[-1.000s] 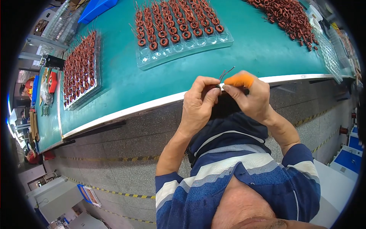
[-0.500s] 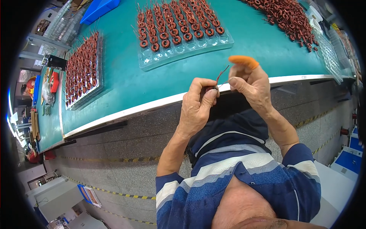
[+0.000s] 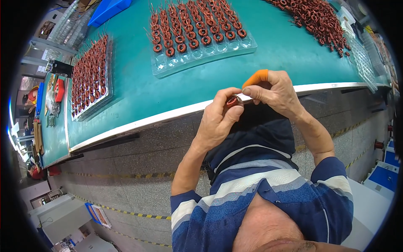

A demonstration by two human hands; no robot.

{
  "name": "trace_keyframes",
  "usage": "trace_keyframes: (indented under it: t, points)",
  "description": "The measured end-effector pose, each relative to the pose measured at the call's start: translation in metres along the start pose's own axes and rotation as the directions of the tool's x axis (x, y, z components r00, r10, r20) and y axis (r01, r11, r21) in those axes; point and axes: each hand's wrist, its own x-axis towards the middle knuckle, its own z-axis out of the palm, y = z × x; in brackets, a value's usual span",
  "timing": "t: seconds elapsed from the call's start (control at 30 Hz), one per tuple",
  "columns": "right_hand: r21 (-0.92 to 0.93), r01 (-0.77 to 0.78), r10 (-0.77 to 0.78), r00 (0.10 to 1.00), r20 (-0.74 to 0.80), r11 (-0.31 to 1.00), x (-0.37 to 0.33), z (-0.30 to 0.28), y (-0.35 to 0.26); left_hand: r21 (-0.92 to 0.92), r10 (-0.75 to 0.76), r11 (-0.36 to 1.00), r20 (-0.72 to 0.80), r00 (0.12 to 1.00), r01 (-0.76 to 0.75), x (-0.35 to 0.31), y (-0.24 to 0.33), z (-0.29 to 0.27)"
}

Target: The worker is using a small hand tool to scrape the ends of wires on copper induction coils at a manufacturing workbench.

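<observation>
Green-topped and white-edged, the bench [image 3: 138, 96] is stretching across the view. At its near edge, the left hand [image 3: 217, 115] is pinching a copper-red, wire-wound ring [image 3: 232, 101] between thumb and fingers. Just beside it, the right hand [image 3: 275, 94], wearing an orange finger cover [image 3: 255, 77], is holding thumb and forefinger nearly together; whether they are gripping anything, I cannot tell. Beyond, a clear plastic tray [image 3: 201, 61] is carrying rows of similar rings [image 3: 197, 28], and a loose copper-red heap [image 3: 317, 21] is lying farther right.
</observation>
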Motion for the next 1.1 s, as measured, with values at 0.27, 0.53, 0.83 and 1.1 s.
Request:
trace_keyframes:
  t: [0.27,0.53,0.83,1.1]
  points:
    - [0.255,0.003,0.005,0.999,-0.031,0.967,-0.002,0.002,0.015,-0.257,-0.092,0.963,-0.011,0.996,0.086,-0.002,0.005,0.001]
    - [0.312,0.086,-0.056,0.993,-0.103,0.946,-0.010,0.015,0.010,-0.289,-0.146,0.948,-0.019,0.989,0.134,-0.003,0.006,0.005]
    - [0.189,0.095,-0.070,0.988,-0.135,0.977,-0.013,0.014,0.004,-0.363,-0.098,0.929,-0.054,0.994,0.072,-0.008,0.000,0.014]
    - [0.455,0.004,-0.025,0.999,0.042,0.890,-0.008,0.012,0.013,-0.663,-0.176,0.719,0.116,0.978,0.208,-0.007,0.001,0.011]
